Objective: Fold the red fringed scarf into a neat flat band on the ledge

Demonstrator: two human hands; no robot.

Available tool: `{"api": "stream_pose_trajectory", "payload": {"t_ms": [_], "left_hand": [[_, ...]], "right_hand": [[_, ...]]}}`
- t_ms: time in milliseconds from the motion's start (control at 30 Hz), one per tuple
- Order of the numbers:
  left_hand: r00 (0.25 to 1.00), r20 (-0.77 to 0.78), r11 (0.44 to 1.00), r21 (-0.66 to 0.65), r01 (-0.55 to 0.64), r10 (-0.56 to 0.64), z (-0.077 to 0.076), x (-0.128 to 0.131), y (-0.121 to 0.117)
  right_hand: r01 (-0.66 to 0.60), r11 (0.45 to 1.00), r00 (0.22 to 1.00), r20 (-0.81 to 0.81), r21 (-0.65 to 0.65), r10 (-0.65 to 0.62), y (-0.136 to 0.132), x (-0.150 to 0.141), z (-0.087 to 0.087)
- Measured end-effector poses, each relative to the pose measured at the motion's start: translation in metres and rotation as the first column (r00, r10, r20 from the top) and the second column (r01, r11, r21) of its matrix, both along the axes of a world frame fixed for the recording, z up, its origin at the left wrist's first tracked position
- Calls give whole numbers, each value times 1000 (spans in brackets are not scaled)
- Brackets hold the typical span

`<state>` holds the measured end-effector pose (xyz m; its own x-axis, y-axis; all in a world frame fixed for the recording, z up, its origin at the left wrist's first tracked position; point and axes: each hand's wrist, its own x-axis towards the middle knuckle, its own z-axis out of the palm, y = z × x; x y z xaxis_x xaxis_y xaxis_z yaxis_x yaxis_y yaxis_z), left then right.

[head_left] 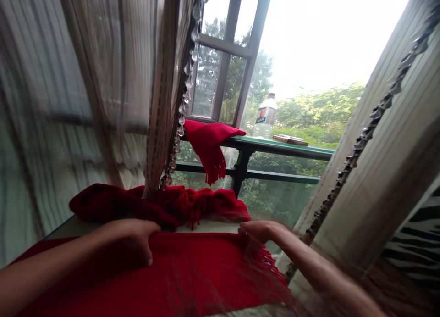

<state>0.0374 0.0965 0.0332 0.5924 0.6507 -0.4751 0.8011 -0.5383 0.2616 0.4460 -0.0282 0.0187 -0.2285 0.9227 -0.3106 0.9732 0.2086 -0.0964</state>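
Red fringed scarf (pixel 199 271) is laid along near edge of counter (pixel 215 225); far hem is pinched by left hand (pixel 135 239) and right hand (pixel 258 231), grips closed. Crumpled red cloth (pixel 113 204) is bunched at far edge.

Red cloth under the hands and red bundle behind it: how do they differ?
The front cloth lies spread smooth; the bundle is heaped in folds. The left hand and right hand are on the front cloth; the bundle lies beyond them. Both are red, with fringe showing.
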Motion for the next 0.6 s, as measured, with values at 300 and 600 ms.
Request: {"api": "stream_pose_trajectory", "payload": {"t_ms": [300,600], "left_hand": [[996,77,998,55,43,-47,10,-1,-29],[953,207,872,480,99,-221,-11,-28,-90]], "right_hand": [[-18,998,999,30,-65,20,-8,4,12],[2,972,1000,-12,234,1,-84,-5,22]]}}
